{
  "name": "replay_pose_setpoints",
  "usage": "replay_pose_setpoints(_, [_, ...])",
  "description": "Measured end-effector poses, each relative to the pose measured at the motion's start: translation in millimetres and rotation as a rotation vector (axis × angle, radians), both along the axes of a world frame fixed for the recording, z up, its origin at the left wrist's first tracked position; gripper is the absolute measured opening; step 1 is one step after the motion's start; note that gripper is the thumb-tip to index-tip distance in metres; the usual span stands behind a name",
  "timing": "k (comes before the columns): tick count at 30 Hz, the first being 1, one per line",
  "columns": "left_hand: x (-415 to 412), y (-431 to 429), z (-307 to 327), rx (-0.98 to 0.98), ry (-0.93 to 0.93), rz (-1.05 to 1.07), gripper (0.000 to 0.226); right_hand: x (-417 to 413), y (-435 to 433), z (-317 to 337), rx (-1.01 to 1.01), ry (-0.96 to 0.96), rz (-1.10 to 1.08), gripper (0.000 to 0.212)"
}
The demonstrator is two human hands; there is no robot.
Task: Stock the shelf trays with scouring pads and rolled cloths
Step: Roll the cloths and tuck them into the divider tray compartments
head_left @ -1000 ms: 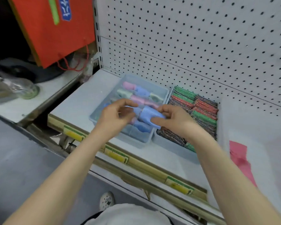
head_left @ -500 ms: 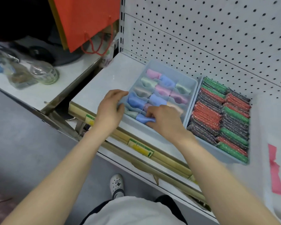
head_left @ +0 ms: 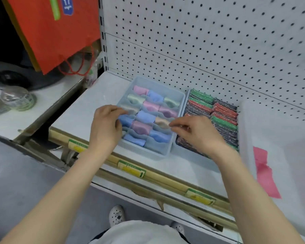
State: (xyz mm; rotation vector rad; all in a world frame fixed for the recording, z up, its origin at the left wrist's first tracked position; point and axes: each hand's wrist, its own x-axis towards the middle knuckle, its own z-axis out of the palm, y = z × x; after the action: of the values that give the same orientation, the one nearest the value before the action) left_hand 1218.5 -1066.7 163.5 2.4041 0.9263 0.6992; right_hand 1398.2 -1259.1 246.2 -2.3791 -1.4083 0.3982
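The blue rolled cloth (head_left: 134, 140) that both hands held a second ago now sits in a front compartment of the divided tray (head_left: 153, 153). The left hand (head_left: 106, 126) rests on the tray's left edge. The right hand (head_left: 198, 133) hovers over it. Both are loosely curled and empty. One front slot looks unfilled.

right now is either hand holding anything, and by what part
Nothing is lifted. The right hand has fingertips at the right end of the beige rolled cloth; the left hand is at the left rim of the divided tray. A grip cannot be told.
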Motion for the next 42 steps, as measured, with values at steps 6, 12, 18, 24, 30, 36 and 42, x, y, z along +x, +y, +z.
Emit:
replay_pose_setpoints(6, [91,-102,32,-0.019,-0.110,-0.340,0.038,70,-144,17,0.270,0.067,-0.495,0.010])
replay_pose_setpoints(12, [160,-226,45,-0.040,-0.097,-0.706,0.030,145,-260,-11,-0.207,0.065,-0.582,0.014])
replay_pose_setpoints(18, [184,-264,31,0.016,-0.022,-0.720,0.023,176,-239,-59,-0.339,-0.118,-0.274,0.036])
replay_pose_setpoints(24, [178,-266,35,-0.032,0.028,-0.698,0.025,194,-224,-71,-0.259,-0.069,-0.307,0.020])
replay_pose_setpoints(30, [185,-266,51,-0.021,0.134,-0.664,0.027,211,-246,-31,-0.269,-0.099,-0.216,0.027])
replay_pose_setpoints(36, [191,-267,59,-0.011,0.203,-0.677,0.028,201,-245,-78,-0.351,-0.102,-0.180,0.034])
replay_pose_setpoints(42, [195,-262,67,-0.002,0.262,-0.680,0.034,203,-249,-12,-0.010,0.082,-0.385,0.032])
